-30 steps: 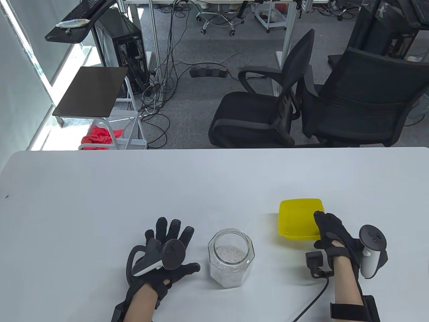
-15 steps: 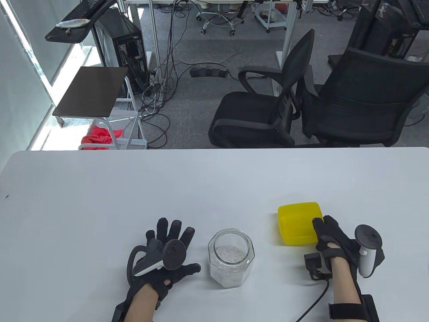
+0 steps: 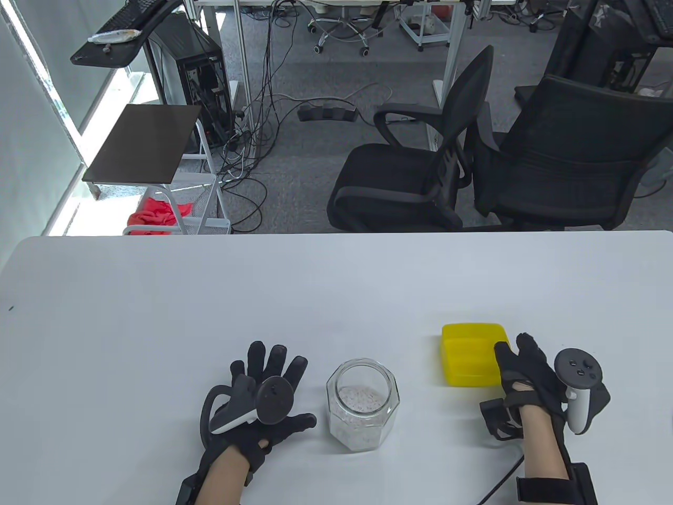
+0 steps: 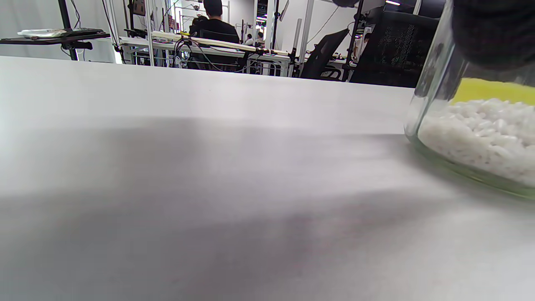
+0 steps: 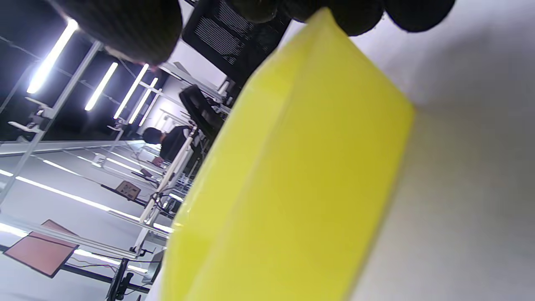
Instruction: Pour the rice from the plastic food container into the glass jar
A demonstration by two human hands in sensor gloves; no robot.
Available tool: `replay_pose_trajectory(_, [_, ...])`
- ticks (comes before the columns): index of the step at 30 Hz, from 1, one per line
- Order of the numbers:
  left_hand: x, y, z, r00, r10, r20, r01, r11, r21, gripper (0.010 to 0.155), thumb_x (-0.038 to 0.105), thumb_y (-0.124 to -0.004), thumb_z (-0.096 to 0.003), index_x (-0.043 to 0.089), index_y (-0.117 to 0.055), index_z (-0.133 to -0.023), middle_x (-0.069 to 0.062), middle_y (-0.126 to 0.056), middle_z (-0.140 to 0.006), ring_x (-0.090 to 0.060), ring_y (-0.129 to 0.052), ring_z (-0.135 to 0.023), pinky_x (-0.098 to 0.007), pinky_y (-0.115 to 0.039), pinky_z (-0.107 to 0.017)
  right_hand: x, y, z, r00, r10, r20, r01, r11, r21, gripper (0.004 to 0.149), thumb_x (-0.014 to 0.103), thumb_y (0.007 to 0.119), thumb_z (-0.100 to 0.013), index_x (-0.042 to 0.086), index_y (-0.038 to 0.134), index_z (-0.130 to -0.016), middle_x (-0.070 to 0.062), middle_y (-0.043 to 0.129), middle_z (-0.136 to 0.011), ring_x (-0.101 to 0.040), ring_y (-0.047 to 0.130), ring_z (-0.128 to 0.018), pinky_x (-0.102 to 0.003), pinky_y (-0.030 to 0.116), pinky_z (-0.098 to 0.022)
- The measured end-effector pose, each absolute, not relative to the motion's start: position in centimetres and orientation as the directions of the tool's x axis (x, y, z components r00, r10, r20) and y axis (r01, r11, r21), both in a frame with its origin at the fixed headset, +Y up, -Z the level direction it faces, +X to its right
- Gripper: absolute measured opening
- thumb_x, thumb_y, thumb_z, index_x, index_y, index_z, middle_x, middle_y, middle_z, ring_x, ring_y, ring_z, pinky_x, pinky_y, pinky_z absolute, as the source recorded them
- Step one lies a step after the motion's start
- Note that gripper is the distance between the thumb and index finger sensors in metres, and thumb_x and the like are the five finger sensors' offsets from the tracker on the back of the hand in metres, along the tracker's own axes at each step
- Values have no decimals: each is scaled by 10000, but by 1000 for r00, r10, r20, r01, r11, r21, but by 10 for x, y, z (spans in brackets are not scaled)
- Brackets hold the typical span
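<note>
The glass jar (image 3: 363, 404) stands upright and open, with white rice in its lower part; it also shows at the right of the left wrist view (image 4: 472, 125). My left hand (image 3: 273, 379) rests flat on the table just left of the jar, fingers spread, holding nothing. The yellow plastic food container (image 3: 470, 353) is right of the jar, tipped so its outer wall faces the camera. My right hand (image 3: 512, 351) grips it at its near right corner. In the right wrist view the container (image 5: 292, 188) fills the middle, with my fingertips (image 5: 355, 16) over its top edge.
The white table (image 3: 210, 305) runs to its far edge at mid-frame. Two black office chairs (image 3: 420, 173) stand beyond that edge. A cable (image 3: 499, 476) runs from my right wrist toward the near edge.
My right hand has tipped the yellow container from open side up onto its edge and drawn it slightly toward me. The left hand and the jar have not moved.
</note>
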State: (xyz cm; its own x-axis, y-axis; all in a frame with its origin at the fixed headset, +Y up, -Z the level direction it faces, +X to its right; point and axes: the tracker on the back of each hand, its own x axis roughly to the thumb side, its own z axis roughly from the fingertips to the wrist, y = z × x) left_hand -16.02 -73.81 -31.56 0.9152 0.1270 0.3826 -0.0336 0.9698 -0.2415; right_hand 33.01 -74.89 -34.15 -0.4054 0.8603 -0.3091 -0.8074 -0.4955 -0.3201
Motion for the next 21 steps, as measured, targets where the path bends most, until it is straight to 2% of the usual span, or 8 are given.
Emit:
replay_pose_trajectory(4, [-160,-736,-315,913,127,387,-37,972,-232,1007,820,-633,-479,340,-117,-1198,-117,-15,-1193,-539,47,-1056,-747,-204,-721,311,-717,-341,-490,853,-179,-806,-521,-280,725,416,800,-472,127,490,-1060,-208,376,-1096,-538,401,-981,-725,390,-623])
replay_pose_trajectory(7, [-160,-734,-314,914,119,387,-38,977,-208,1009,822,-630,-478,341,-110,-1197,-113,16,-1183,-520,146,-1001,-731,-130,-698,285,-692,-339,-615,785,-76,-758,-615,-217,729,421,809,-470,157,489,-1070,-183,365,-1117,-519,328,-1018,-740,320,-640])
replay_pose_trajectory(11, [-159,-734,-313,913,114,393,-37,979,-198,1011,823,-629,-477,347,-99,-1194,-101,80,-1156,-515,172,-985,-727,-105,-690,250,-669,-333,-722,685,97,-692,-713,-117,770,452,842,-452,189,487,-1083,-163,348,-1139,-502,282,-1046,-762,244,-643])
replay_pose_trajectory(14, [-157,-734,-313,910,104,402,-29,982,-187,1016,824,-627,-476,353,-75,-1187,-85,173,-1093,-513,193,-972,-727,-95,-689,226,-664,-324,-809,558,187,-567,-824,7,825,548,828,-449,239,437,-1106,-129,252,-1166,-467,167,-1074,-767,99,-627])
replay_pose_trajectory(18, [-155,-732,-310,905,78,418,-23,991,-135,1028,836,-620,-469,356,-59,-1185,-91,205,-1083,-498,272,-903,-708,-21,-651,210,-674,-317,-848,437,299,-457,-889,2,846,587,834,-425,266,443,-1103,-107,263,-1171,-453,185,-1084,-766,105,-630])
replay_pose_trajectory(21, [-153,-730,-309,890,102,444,-56,992,-116,1030,837,-626,-465,359,-69,-1187,-92,158,-1107,-501,259,-919,-708,-20,-650,207,-688,-315,-829,426,361,-447,-894,28,846,585,842,-418,265,453,-1098,-97,276,-1170,-448,188,-1085,-769,94,-622])
